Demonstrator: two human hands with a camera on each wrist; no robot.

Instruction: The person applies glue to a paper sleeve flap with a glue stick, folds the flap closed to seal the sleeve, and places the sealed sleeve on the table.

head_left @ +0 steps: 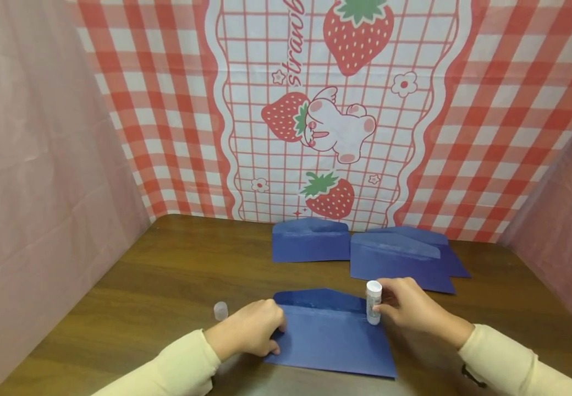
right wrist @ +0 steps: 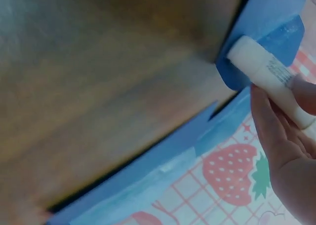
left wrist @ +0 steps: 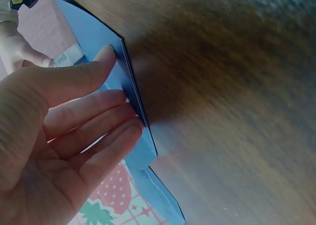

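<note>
A blue envelope (head_left: 328, 338) lies on the table with its flap folded open away from the person. At its left edge the left hand (head_left: 253, 328) rests, thumb and fingertips touching the paper near the edge in the left wrist view. The right hand (head_left: 412, 308) holds a white glue stick (head_left: 373, 302) upright between thumb and fingers at the right end of the flap crease. In the right wrist view the lower end of the glue stick (right wrist: 261, 67) meets the blue paper. A small translucent cap (head_left: 220, 311) lies left of the left hand.
Farther back lie more blue envelopes, one at the centre (head_left: 311, 246) and an overlapping pair (head_left: 395, 258) to its right, flaps open. Behind the wooden table (head_left: 167, 275) hangs a red-checked strawberry cloth (head_left: 177, 110). Pink curtains (head_left: 33, 165) close off the sides.
</note>
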